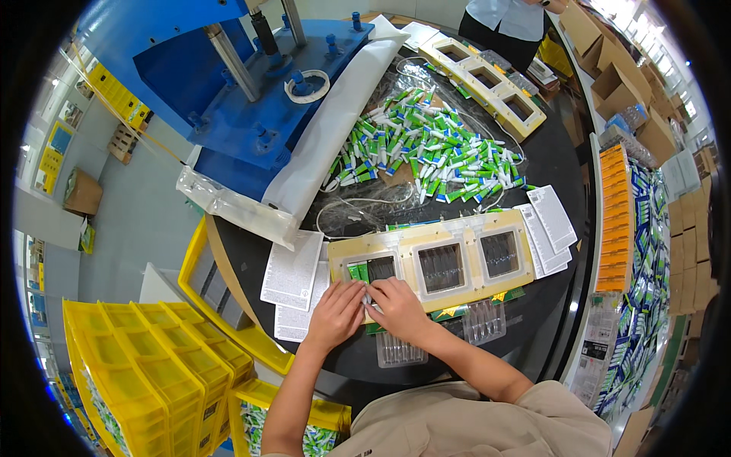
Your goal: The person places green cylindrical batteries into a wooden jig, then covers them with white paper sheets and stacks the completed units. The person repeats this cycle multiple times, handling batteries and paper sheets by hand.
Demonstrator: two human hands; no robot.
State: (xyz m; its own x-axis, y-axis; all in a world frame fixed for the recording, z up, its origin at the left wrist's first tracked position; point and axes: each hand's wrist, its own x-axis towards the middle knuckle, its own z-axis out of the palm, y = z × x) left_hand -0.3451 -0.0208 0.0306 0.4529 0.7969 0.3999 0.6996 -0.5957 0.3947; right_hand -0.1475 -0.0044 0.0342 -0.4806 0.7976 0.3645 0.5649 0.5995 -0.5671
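A cream frame (470, 226) with three windows lies in front of me on a round black table, clear plastic blisters set in its windows. Side by side, my left hand (336, 311) and my right hand (399, 308) meet at the near edge of its left window. Both have bent fingers drawn together around a small whitish piece (368, 299), mostly hidden by the fingertips. Green and white tubes (356, 270) lie in that window's far left part. The middle blister (441, 268) and right blister (499, 253) show no tubes.
A heap of small tubes (434, 145) lies beyond the frame. Printed cards (293, 270) flank it on the left, more cards (552, 218) on the right. Clear blisters (400, 350) stick out nearest me. A blue press (251, 114) stands far left; yellow crates (145, 365) are near left.
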